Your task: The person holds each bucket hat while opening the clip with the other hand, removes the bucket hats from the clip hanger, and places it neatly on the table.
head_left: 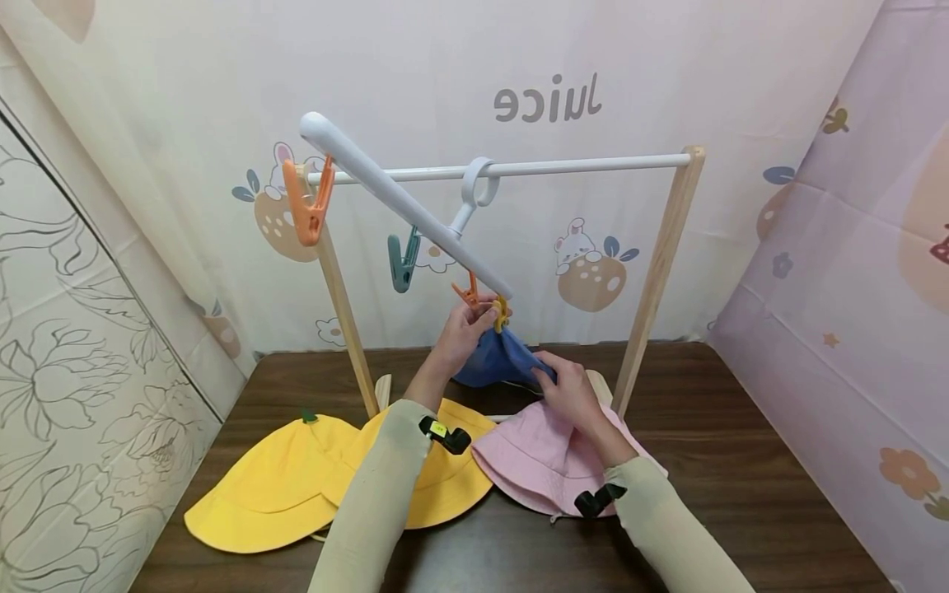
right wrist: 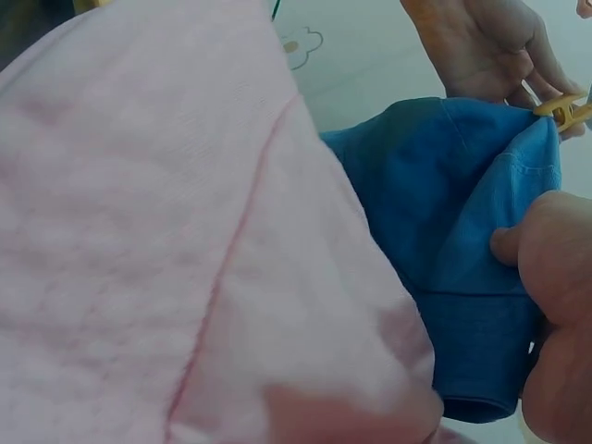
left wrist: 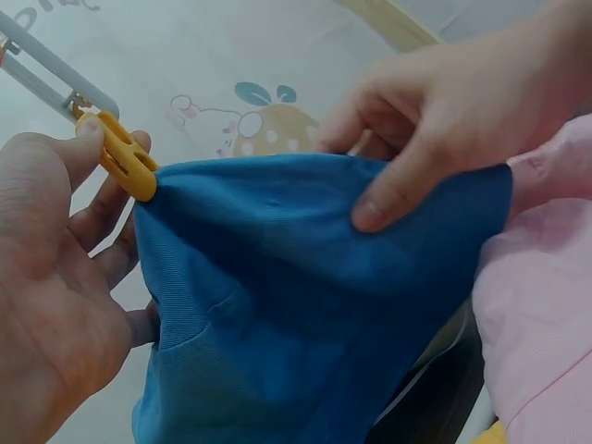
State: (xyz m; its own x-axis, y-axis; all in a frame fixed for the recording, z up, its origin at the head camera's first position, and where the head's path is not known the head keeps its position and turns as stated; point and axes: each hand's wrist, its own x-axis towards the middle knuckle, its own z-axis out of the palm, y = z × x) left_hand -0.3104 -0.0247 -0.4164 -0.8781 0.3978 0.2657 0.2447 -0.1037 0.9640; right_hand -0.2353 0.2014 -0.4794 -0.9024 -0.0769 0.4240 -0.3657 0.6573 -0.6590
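A blue hat (left wrist: 277, 277) hangs by its edge from a yellow clothespin (left wrist: 125, 157) at the near end of a white clip hanger (head_left: 400, 202). My left hand (head_left: 460, 338) pinches that clothespin between thumb and fingers. Farther along the hat's edge, my right hand (head_left: 567, 391) grips the blue cloth, thumb in front and fingers behind, as the left wrist view shows. Below my right forearm lies a pink hat (head_left: 526, 453), which fills much of the right wrist view. The hanger hooks over a white rod (head_left: 586, 166) and tilts down toward my hands.
Two yellow hats (head_left: 274, 486) overlap on the dark wooden table (head_left: 741, 494) at the left. Orange (head_left: 307, 206) and green (head_left: 403, 259) clothespins hang from the hanger, with a smaller orange clothespin (head_left: 469, 290) near my left hand. Wooden posts (head_left: 656, 284) hold up the rod.
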